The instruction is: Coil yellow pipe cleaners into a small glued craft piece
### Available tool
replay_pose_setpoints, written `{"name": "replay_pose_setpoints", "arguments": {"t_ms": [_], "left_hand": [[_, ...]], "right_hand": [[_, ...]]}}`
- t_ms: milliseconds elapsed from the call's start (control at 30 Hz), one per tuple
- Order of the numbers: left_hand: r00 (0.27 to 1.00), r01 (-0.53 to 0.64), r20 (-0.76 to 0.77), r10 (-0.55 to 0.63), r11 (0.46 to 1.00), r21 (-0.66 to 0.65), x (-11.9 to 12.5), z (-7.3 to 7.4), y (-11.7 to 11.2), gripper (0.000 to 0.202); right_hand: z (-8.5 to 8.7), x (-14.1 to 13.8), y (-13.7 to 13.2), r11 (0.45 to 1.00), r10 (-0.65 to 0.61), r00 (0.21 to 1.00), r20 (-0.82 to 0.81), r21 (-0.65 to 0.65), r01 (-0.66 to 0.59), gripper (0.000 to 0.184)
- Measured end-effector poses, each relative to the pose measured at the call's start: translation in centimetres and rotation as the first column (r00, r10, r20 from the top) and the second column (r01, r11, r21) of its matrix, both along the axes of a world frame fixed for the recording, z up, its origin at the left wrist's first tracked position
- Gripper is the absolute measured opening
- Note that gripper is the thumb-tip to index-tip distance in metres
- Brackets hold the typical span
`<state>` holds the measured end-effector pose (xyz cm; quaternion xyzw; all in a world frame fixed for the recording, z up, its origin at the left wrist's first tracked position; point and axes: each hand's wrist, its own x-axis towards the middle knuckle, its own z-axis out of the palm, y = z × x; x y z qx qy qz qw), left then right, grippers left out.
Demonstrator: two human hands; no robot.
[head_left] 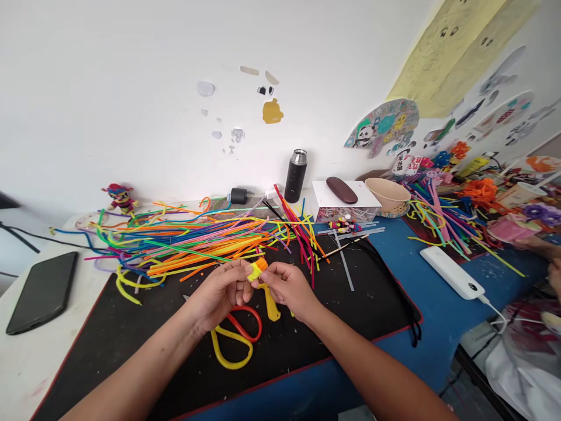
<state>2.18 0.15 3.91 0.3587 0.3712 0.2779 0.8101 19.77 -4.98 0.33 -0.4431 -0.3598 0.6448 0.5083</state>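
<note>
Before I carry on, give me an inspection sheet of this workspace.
Surface: black mat, red-edged, flecked with small specks, over a blue covering.
Work in hand: yellow-and-orange piece, pinched between both hands.
Clutter: colourful fuzzy stems heaped beyond the hands; scissors, partly hidden by the left arm; yellow-handled tool below the hands.
Hands: left hand and right hand grip the piece; no gap between them and it.
Cables: white cable at the white device.
Surroundings: black bottle near the wall.
</note>
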Motion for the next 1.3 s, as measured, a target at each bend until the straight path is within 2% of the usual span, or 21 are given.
{"name": "replay_pose_setpoints", "arguments": {"t_ms": [133,400,733,900,1033,1167,1300], "left_hand": [[1.0,0.009,-0.013,-0.009,1.0,-0.026,0.2,0.1,-0.2,0.027],[0.995,0.03,0.097,-0.01,0.978,-0.209,0.7,0.1,-0.6,0.021],[0.992,0.047,0.124,-0.015,0.965,-0.257,1.0,-1.7,-0.9,0.022],[0.995,0.086,0.052,-0.08,0.989,-0.118,1.2,-2.1,-1.0,0.04],[0.998,0.05,-0.03,-0.049,0.997,0.059,1.1,-1.5,-1.0,0.051],[0.995,0.057,-0.099,-0.03,0.956,0.289,0.9,-1.1,-0.8,0.05],[0.991,0.056,-0.136,-0.002,0.918,0.393,0.8,-1.1,-0.8,0.048]], "right_hand": [[0.0,0.1,0.0,1.0,-0.02,1.0,-0.007,0.0,0.02,0.049],[-0.2,0.3,0.0,0.999,-0.031,0.998,-0.053,0.016,0.031,0.045],[0.4,0.2,-0.1,1.0,-0.006,0.998,-0.07,0.03,0.009,0.043],[0.1,0.3,0.1,0.998,-0.066,0.996,-0.057,-0.012,0.066,0.047],[-0.1,0.2,0.1,0.994,-0.102,0.994,-0.033,-0.028,0.102,0.05],[-0.2,0.1,0.1,0.994,-0.105,0.994,-0.026,-0.035,0.104,0.051],[-0.3,-0.1,0.2,0.994,-0.098,0.994,-0.044,-0.045,0.096,0.051]]}}
